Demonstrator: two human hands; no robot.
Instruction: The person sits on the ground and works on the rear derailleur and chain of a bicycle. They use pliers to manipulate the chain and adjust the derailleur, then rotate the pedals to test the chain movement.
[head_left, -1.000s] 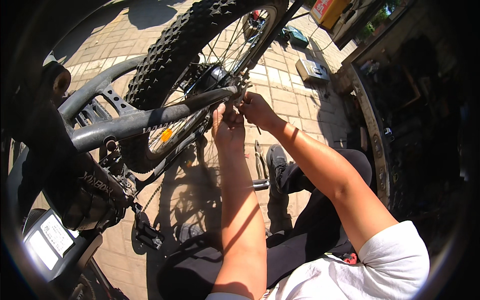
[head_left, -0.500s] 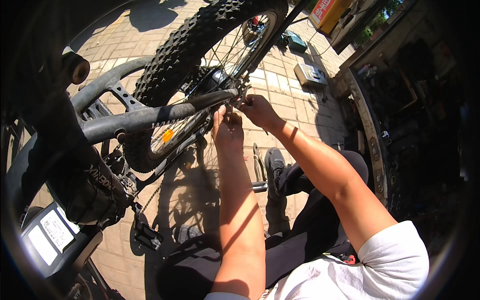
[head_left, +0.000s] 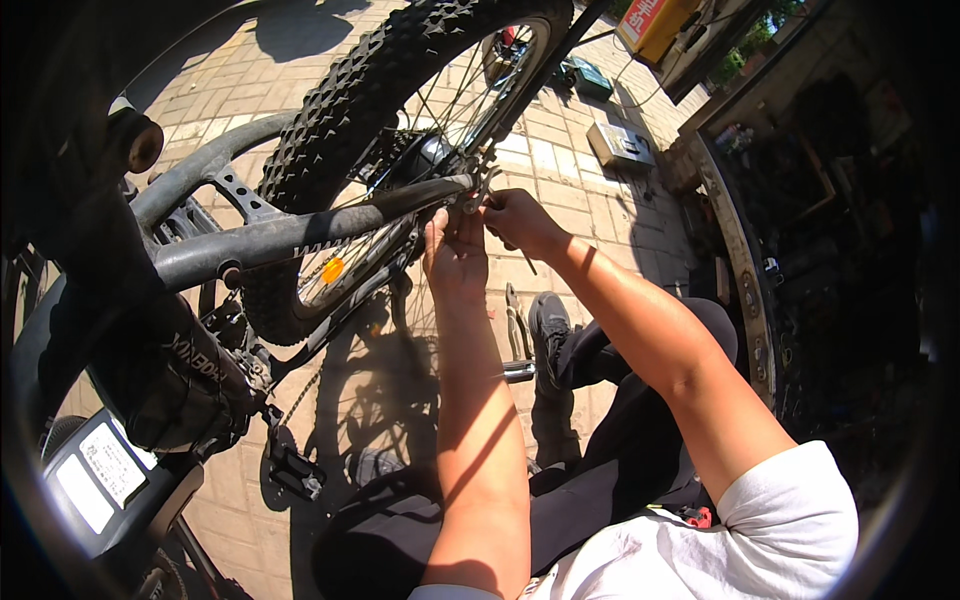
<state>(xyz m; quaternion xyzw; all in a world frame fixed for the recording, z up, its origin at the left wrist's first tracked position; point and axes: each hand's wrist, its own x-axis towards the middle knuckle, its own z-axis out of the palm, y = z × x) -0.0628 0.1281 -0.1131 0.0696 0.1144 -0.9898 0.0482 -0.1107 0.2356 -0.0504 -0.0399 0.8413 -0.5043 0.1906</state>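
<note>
A fat-tyred bicycle stands tilted in front of me, its knobby wheel (head_left: 345, 105) at the upper middle. A dark frame tube (head_left: 330, 228) runs to the wheel's axle end, where small metal parts (head_left: 478, 190) cluster. My left hand (head_left: 459, 258) is just below that end, palm up, its thumb and fingers raised around a small metal part; the fingertips are partly hidden. Beside it on the right, my right hand (head_left: 522, 224) is closed at the same spot. From under its fingers sticks a thin dark rod (head_left: 530, 263), its other end hidden.
Pliers (head_left: 519, 322) lie on the brick paving by my shoe (head_left: 550, 320). A pedal (head_left: 294, 470) hangs at lower left. A pale box (head_left: 621, 147) and a teal case (head_left: 590, 80) lie further off. A dark cabinet edge (head_left: 735, 250) borders the right.
My left fingers have straightened upward a little, showing more of the palm. My right hand has turned slightly, and more of the thin rod shows below it.
</note>
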